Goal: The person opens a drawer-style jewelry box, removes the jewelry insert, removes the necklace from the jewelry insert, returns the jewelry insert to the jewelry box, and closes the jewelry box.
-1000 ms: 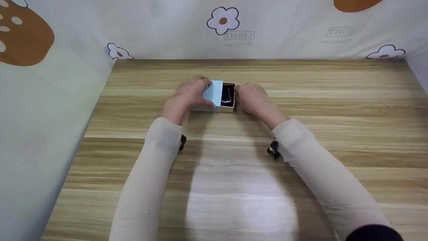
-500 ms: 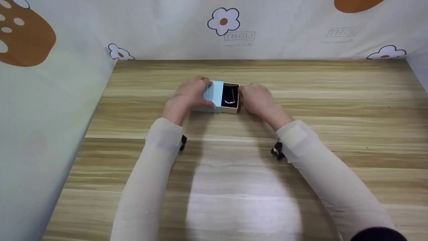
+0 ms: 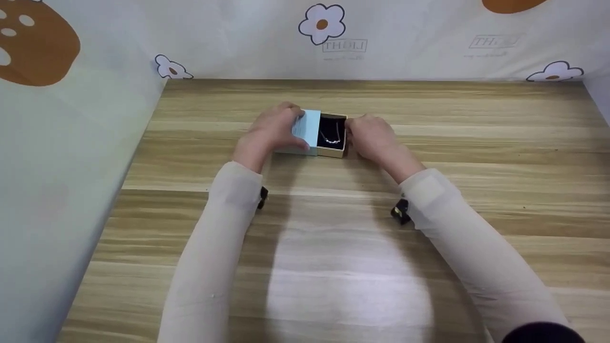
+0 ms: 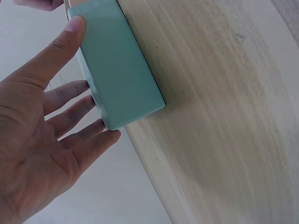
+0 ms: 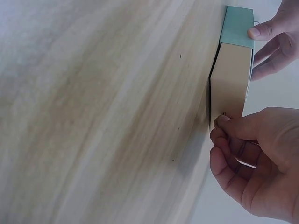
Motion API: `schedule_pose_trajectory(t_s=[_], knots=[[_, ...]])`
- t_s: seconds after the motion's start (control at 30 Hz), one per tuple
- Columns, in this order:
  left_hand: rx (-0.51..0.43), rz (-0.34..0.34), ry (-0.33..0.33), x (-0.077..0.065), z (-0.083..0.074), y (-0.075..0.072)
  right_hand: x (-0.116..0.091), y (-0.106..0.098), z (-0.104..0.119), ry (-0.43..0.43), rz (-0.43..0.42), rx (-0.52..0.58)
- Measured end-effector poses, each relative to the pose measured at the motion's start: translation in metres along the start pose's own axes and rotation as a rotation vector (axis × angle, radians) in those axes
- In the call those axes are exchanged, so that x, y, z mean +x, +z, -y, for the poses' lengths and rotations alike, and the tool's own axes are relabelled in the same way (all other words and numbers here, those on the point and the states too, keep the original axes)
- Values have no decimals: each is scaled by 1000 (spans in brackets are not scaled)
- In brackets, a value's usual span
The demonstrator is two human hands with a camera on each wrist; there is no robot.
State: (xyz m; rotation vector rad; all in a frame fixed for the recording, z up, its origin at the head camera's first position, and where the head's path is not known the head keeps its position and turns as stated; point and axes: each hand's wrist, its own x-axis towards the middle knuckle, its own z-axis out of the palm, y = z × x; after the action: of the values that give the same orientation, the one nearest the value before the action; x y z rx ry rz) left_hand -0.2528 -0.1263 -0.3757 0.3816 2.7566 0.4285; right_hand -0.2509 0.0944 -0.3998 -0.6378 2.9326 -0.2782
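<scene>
A light blue-green box sleeve (image 3: 311,129) lies on the table, with a tan drawer (image 3: 332,152) partly out of its right end. Inside the drawer, a silver chain (image 3: 332,141) with small shiny beads lies on a black lining; whether it is a necklace or bracelet I cannot tell. My left hand (image 3: 271,131) grips the sleeve, thumb on the near side and fingers on the far side. At the drawer's right end, my right hand (image 5: 261,163) pinches a small pull with thumb and curled index finger. The fingertips mostly hide that pull.
The wood-grain table (image 3: 352,228) spreads around the box. A pale curtain (image 3: 238,38) with flower prints hangs behind the table, and another stretch borders its left side. Light sleeves cover both forearms, and a small black device (image 3: 401,212) sits at the right wrist.
My right hand has moved to the right, drawing the drawer farther out of the sleeve, so more of the black lining and chain shows. My left hand keeps its grip on the sleeve.
</scene>
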Motion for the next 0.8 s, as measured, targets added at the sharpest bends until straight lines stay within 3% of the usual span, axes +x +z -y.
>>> schedule_pose_trajectory(t_s=[0.8], knots=[[4, -9, 4, 0, 0, 0, -5, 1, -6, -23, -44, 3]])
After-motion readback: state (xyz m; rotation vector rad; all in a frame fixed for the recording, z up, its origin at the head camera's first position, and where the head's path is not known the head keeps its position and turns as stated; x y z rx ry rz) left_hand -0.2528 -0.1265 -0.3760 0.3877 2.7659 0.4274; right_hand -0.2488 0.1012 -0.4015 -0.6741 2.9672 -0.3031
